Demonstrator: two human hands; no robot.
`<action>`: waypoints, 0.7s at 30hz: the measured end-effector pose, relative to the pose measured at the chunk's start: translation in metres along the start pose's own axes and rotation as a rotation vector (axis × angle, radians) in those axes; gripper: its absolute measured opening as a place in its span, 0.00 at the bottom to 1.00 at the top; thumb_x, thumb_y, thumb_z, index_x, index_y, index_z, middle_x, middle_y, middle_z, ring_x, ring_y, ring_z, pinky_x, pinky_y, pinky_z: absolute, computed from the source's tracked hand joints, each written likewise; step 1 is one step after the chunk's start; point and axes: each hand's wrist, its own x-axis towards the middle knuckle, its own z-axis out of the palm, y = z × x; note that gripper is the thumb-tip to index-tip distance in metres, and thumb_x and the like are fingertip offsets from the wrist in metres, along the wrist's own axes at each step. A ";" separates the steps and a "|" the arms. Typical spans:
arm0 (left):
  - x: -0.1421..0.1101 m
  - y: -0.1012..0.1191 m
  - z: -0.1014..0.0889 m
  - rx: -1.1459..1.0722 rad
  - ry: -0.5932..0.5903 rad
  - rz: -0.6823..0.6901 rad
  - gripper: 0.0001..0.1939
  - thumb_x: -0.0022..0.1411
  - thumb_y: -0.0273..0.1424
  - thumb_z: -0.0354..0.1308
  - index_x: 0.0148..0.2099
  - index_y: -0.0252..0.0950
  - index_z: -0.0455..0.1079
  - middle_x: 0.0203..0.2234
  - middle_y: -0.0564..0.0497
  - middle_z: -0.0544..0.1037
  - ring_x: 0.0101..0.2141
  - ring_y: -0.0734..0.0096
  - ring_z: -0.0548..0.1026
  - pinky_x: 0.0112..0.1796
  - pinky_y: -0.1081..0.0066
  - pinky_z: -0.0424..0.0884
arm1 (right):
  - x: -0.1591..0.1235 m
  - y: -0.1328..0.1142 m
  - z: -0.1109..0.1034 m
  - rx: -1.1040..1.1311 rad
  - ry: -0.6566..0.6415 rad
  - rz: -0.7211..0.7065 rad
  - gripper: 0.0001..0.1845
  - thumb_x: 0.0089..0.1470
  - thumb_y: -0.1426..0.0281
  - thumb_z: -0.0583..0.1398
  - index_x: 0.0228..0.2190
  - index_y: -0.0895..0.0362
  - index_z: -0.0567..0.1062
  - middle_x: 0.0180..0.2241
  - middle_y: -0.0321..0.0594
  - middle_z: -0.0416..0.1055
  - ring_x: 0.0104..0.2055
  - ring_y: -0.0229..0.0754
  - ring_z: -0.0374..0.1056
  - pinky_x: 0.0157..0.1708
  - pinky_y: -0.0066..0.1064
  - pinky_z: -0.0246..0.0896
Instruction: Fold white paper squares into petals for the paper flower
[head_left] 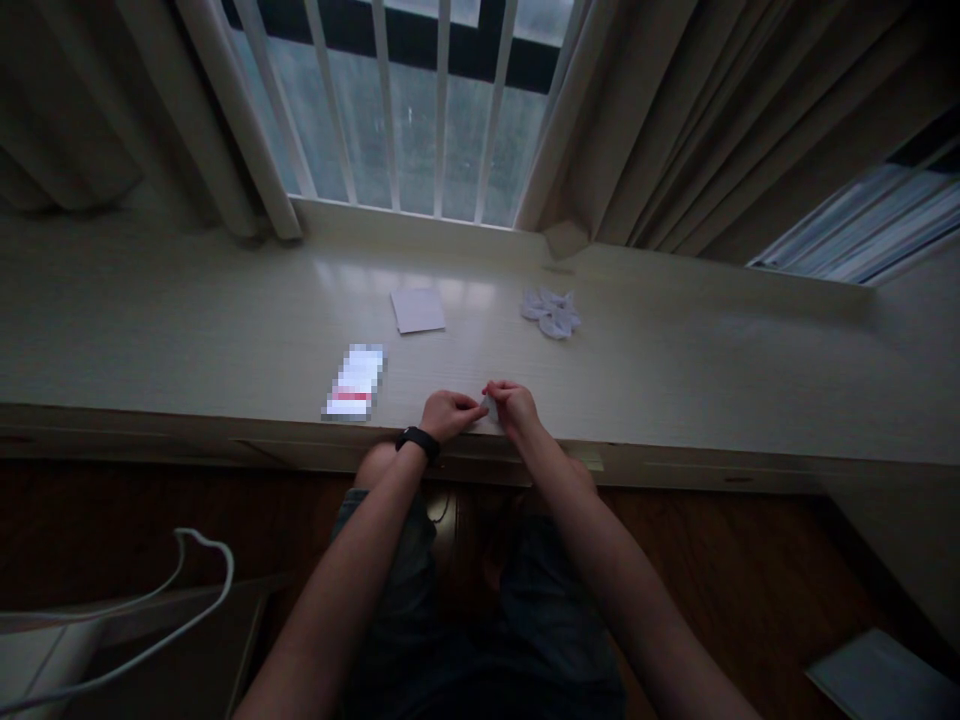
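Note:
Between my two hands is a small piece of white paper (490,408), close to the front edge of the sill. My left hand (448,415), with a black band on its wrist, pinches the paper from the left. From the right, my right hand (514,405) pinches it with fingers closed. Most of the paper is hidden by the fingers, so its folds cannot be made out. Beyond the hands lies a stack of square white paper (418,310). To its right sit several folded white paper pieces (551,313), grouped together in a cluster.
A lit phone (355,382) lies on the pale sill (225,340), left of my hands. Curtains (637,120) flank a barred window (405,120) behind. A white cable (217,590) loops at the lower left. A flat pale object (885,675) rests at lower right.

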 end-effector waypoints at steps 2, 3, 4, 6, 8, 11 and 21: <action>0.000 -0.001 -0.001 0.007 -0.008 0.007 0.22 0.53 0.48 0.59 0.31 0.34 0.80 0.19 0.51 0.77 0.23 0.73 0.70 0.24 0.75 0.56 | 0.001 -0.002 -0.001 -0.022 -0.001 0.022 0.16 0.28 0.59 0.68 0.18 0.57 0.74 0.21 0.37 0.72 0.24 0.36 0.61 0.27 0.30 0.55; 0.001 -0.001 -0.002 0.014 -0.014 0.012 0.22 0.53 0.48 0.59 0.30 0.33 0.80 0.19 0.51 0.77 0.23 0.73 0.70 0.24 0.75 0.56 | 0.001 -0.002 -0.001 -0.046 0.005 0.021 0.16 0.28 0.59 0.68 0.19 0.58 0.75 0.21 0.36 0.72 0.24 0.36 0.60 0.26 0.29 0.54; 0.000 -0.001 -0.002 0.020 -0.016 0.016 0.21 0.53 0.48 0.59 0.30 0.34 0.80 0.19 0.51 0.77 0.23 0.73 0.70 0.24 0.75 0.56 | 0.001 -0.003 -0.001 -0.069 0.014 0.013 0.17 0.28 0.59 0.69 0.20 0.58 0.76 0.20 0.36 0.71 0.23 0.35 0.59 0.25 0.29 0.53; 0.000 0.000 -0.003 0.028 -0.010 0.022 0.21 0.54 0.47 0.59 0.30 0.34 0.79 0.19 0.51 0.77 0.24 0.73 0.70 0.25 0.75 0.57 | 0.001 -0.002 -0.002 -0.106 0.031 -0.002 0.17 0.29 0.59 0.69 0.20 0.58 0.76 0.17 0.33 0.68 0.21 0.33 0.57 0.23 0.28 0.51; -0.001 0.001 -0.003 0.033 -0.004 0.023 0.20 0.53 0.47 0.59 0.30 0.34 0.79 0.19 0.51 0.77 0.24 0.73 0.70 0.25 0.75 0.57 | 0.002 -0.001 -0.003 -0.115 0.037 -0.007 0.18 0.29 0.58 0.69 0.18 0.58 0.74 0.15 0.32 0.65 0.19 0.33 0.56 0.22 0.28 0.50; -0.001 0.002 -0.002 0.017 -0.011 0.012 0.20 0.53 0.47 0.59 0.30 0.35 0.80 0.20 0.50 0.78 0.24 0.72 0.70 0.25 0.75 0.58 | 0.003 0.000 -0.005 -0.098 0.001 0.004 0.19 0.28 0.56 0.69 0.16 0.57 0.72 0.15 0.32 0.65 0.19 0.33 0.56 0.21 0.28 0.50; 0.001 -0.005 -0.001 -0.272 0.100 -0.050 0.23 0.50 0.49 0.62 0.31 0.31 0.79 0.22 0.48 0.78 0.24 0.71 0.72 0.26 0.74 0.63 | -0.012 -0.002 -0.015 -0.197 -0.115 -0.156 0.19 0.38 0.54 0.68 0.26 0.57 0.77 0.24 0.38 0.74 0.25 0.37 0.65 0.26 0.29 0.58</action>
